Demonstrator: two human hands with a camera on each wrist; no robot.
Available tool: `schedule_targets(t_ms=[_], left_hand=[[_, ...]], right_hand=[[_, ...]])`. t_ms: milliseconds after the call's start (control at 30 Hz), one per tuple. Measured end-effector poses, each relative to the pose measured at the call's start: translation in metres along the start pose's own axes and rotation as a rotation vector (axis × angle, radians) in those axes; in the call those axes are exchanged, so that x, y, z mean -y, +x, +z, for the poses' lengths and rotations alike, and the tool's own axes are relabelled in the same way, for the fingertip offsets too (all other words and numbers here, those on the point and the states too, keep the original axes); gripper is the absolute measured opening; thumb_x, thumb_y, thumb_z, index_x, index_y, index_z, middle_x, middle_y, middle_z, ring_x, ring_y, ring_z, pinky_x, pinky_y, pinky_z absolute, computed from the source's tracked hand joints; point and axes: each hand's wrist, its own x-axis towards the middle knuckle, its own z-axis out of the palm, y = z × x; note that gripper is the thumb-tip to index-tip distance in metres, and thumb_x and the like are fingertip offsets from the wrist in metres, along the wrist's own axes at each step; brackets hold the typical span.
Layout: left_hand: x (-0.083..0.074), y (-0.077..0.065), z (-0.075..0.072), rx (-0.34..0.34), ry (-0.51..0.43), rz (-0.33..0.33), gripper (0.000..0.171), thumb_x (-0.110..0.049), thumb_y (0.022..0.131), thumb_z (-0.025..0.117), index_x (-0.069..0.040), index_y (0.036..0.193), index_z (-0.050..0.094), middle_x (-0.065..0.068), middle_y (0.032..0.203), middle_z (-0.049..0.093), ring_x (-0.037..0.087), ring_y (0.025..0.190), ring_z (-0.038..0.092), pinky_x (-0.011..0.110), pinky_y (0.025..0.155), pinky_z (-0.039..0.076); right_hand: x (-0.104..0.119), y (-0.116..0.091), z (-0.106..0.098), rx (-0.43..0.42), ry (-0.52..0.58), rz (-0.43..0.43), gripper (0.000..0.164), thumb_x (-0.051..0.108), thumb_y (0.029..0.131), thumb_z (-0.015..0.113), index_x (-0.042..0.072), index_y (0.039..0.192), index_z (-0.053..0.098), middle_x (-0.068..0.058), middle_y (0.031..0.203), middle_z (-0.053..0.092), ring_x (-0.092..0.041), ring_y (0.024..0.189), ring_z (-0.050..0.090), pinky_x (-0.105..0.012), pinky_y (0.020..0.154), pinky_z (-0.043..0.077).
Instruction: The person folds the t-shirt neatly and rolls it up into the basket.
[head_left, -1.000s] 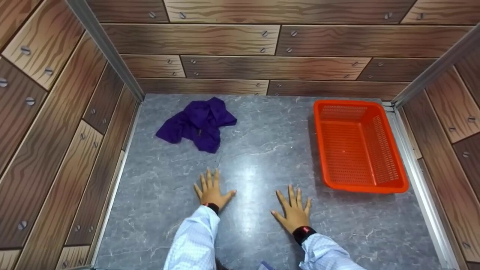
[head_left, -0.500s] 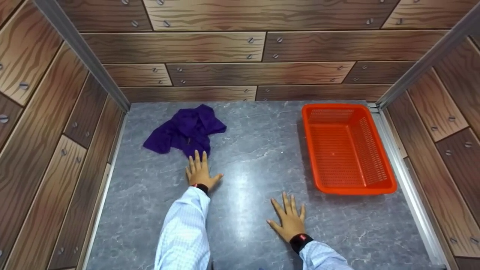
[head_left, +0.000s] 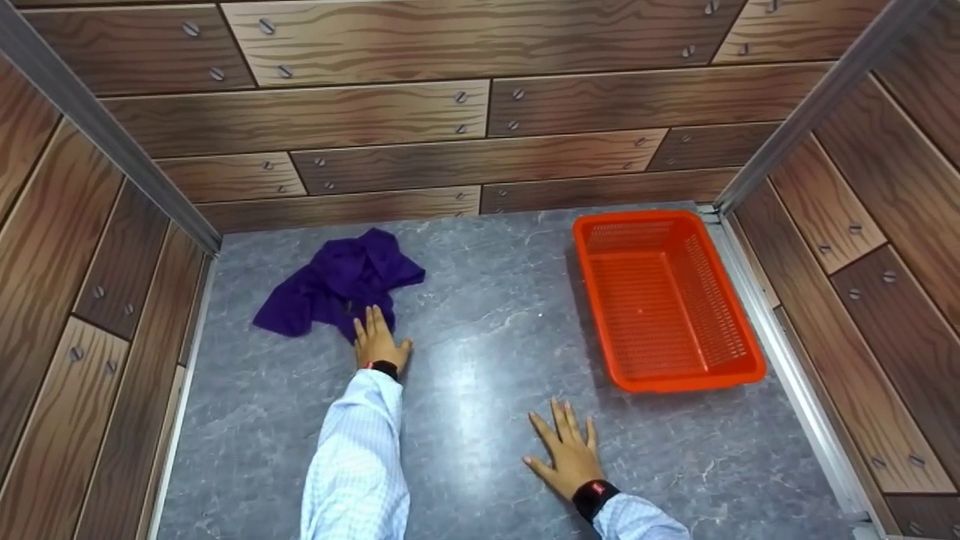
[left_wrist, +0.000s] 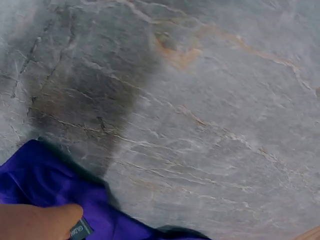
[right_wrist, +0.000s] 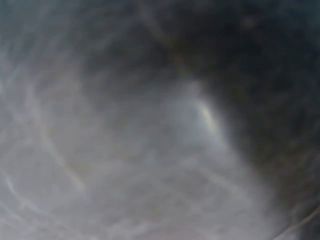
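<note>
A crumpled purple T-shirt point(head_left: 341, 277) lies at the back left of the grey marbled surface. My left hand point(head_left: 379, 346) reaches over its near edge, fingers fairly straight and overlapping the cloth in the head view. In the left wrist view, one finger point(left_wrist: 42, 220) shows over the purple T-shirt point(left_wrist: 55, 175), right beside a small grey label point(left_wrist: 81, 229). My right hand point(head_left: 568, 459) is spread out over the surface at the front, with nothing in it. The right wrist view has only blurred grey surface.
An orange-red plastic basket point(head_left: 690, 384) with perforated sides stands at the right, beyond my right hand. Wood-patterned panels point(head_left: 390, 169) wall the surface at the back, left and right. A metal rail point(head_left: 795, 382) runs along the right edge.
My left hand has moved forward from the bare surface to the near edge of the T-shirt. My right hand stays about in place. The head view has shifted and tilted slightly.
</note>
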Motion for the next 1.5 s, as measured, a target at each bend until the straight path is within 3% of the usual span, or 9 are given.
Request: schedule_targets(t_ms=[200,467,567,733,933,1033,1133,1267,1500], left_hand=[[0.002,-0.008,0.003,0.035,0.046,-0.004,0.085,-0.029,0.083,0.063,-0.004,0.147,0.013,0.015,0.153,0.013,0.041,0.139,0.006,0.053,0.110,0.016],[0.009,-0.028,0.023,0.030,0.088,0.020,0.080,-0.029,0.082,0.065,-0.005,0.146,0.022,0.011,0.152,0.020,0.039,0.139,0.006,0.049,0.111,0.015],[0.010,-0.037,0.029,-0.010,0.100,0.041,0.075,-0.028,0.081,0.066,-0.006,0.143,0.030,0.009,0.150,0.027,0.038,0.139,0.012,0.051,0.110,0.019],[0.009,-0.047,0.035,-0.143,0.153,0.081,0.057,-0.025,0.080,0.069,-0.007,0.131,0.049,0.009,0.136,0.046,0.036,0.132,0.032,0.049,0.106,0.029],[0.004,-0.055,0.039,-0.264,0.249,0.102,0.021,-0.012,0.087,0.054,-0.004,0.106,0.059,0.015,0.110,0.053,0.036,0.102,0.049,0.045,0.084,0.045],[0.004,-0.059,0.040,-0.277,0.274,0.089,0.019,-0.007,0.089,0.043,-0.003,0.100,0.058,0.016,0.104,0.053,0.036,0.095,0.049,0.043,0.079,0.047],[0.005,-0.063,0.039,-0.279,0.279,0.084,0.019,-0.007,0.089,0.042,-0.004,0.098,0.058,0.016,0.102,0.054,0.036,0.094,0.049,0.042,0.078,0.048],[0.005,-0.066,0.037,-0.281,0.275,0.109,0.016,-0.004,0.088,0.045,-0.003,0.095,0.058,0.017,0.100,0.055,0.036,0.093,0.050,0.042,0.079,0.047],[0.006,-0.065,0.038,-0.310,0.184,0.190,0.015,0.001,0.080,0.055,-0.003,0.095,0.056,0.016,0.100,0.053,0.035,0.091,0.052,0.044,0.074,0.050]], right_hand=[[0.002,0.002,-0.002,-0.018,-0.005,-0.021,0.075,0.067,0.077,0.052,0.037,0.142,0.031,-0.007,0.153,0.017,-0.033,0.139,0.015,-0.063,0.105,0.004],[0.001,0.003,-0.001,0.019,-0.019,-0.028,0.074,0.070,0.078,0.047,0.038,0.143,0.028,-0.006,0.154,0.013,-0.032,0.141,0.011,-0.062,0.106,0.002],[0.002,0.004,-0.002,0.015,-0.018,-0.031,0.074,0.069,0.079,0.047,0.037,0.143,0.028,-0.006,0.154,0.013,-0.032,0.140,0.012,-0.062,0.106,0.002],[0.004,0.004,-0.004,0.005,-0.008,-0.031,0.074,0.067,0.078,0.050,0.035,0.142,0.031,-0.008,0.154,0.016,-0.034,0.140,0.013,-0.064,0.105,0.004],[0.005,0.002,-0.005,-0.012,-0.013,-0.027,0.074,0.065,0.077,0.053,0.033,0.141,0.035,-0.010,0.152,0.019,-0.036,0.139,0.016,-0.064,0.104,0.005],[0.006,0.002,-0.005,-0.004,-0.015,-0.020,0.074,0.065,0.077,0.054,0.033,0.141,0.034,-0.011,0.152,0.019,-0.036,0.139,0.015,-0.065,0.104,0.005],[0.009,0.004,-0.004,0.007,-0.032,-0.017,0.074,0.065,0.076,0.055,0.034,0.141,0.035,-0.013,0.152,0.020,-0.037,0.139,0.015,-0.065,0.103,0.006],[0.014,0.008,-0.004,0.002,-0.051,-0.023,0.074,0.064,0.076,0.056,0.034,0.140,0.036,-0.019,0.149,0.022,-0.040,0.137,0.015,-0.065,0.103,0.009],[0.028,0.030,-0.015,-0.041,0.003,-0.070,0.068,0.056,0.078,0.061,0.024,0.136,0.045,-0.019,0.144,0.034,-0.044,0.136,0.017,-0.065,0.103,0.013]])
